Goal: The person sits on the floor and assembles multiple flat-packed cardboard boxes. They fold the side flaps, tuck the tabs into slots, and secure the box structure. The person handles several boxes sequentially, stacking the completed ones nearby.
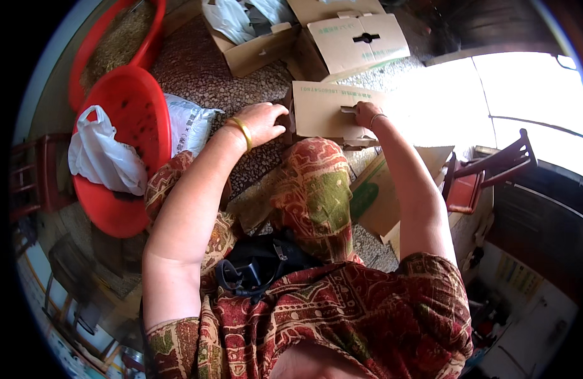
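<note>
In front of my knees lies a brown cardboard box [326, 104] with a cut-out handle slot in its top. My right hand [366, 115] is at that slot, its fingers curled and hooked at the opening. My left hand [264, 123], with a yellow bangle at the wrist, reaches to the box's left end. Its thumb and fingers are apart, close to the dark side flap [289, 117]; whether they touch it I cannot tell.
Left stands a red basin [158, 120] holding a white plastic bag [108, 151], beside a printed white sack [187, 123]. Further cartons [358, 41] stand beyond. A flat cardboard piece [392, 189] lies right of my knee, near a red-brown stool [465, 189].
</note>
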The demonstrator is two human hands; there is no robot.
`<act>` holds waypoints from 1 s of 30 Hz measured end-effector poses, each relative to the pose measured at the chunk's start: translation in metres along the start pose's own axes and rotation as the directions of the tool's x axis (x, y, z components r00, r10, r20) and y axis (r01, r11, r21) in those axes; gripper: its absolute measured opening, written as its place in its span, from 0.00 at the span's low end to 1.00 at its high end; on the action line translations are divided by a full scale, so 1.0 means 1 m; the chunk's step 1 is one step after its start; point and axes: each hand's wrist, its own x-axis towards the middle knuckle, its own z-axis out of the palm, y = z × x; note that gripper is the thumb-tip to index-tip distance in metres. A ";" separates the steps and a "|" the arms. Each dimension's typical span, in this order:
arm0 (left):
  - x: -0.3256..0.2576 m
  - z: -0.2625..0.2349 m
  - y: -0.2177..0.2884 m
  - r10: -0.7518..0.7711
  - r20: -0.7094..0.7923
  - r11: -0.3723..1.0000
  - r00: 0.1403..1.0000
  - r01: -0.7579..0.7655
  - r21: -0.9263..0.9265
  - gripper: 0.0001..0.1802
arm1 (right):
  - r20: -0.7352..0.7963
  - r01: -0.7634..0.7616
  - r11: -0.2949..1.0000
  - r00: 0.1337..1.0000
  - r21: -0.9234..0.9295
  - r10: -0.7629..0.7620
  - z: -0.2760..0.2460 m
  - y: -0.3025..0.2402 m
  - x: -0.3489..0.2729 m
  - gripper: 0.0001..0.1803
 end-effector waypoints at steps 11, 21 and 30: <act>0.040 0.060 -0.012 0.050 0.057 0.996 0.997 -0.054 0.065 0.23 | -0.215 0.380 0.880 0.920 0.285 -0.328 0.036 0.020 -0.053 0.37; 0.064 0.080 -0.002 0.027 0.053 0.989 0.998 -0.034 0.142 0.25 | -0.378 0.444 0.896 0.835 0.029 -0.401 0.034 0.008 -0.081 0.29; 0.061 0.084 0.002 -0.009 0.195 0.970 0.981 -0.039 0.242 0.27 | -0.312 0.455 0.890 0.850 0.029 -0.425 0.036 0.010 -0.077 0.21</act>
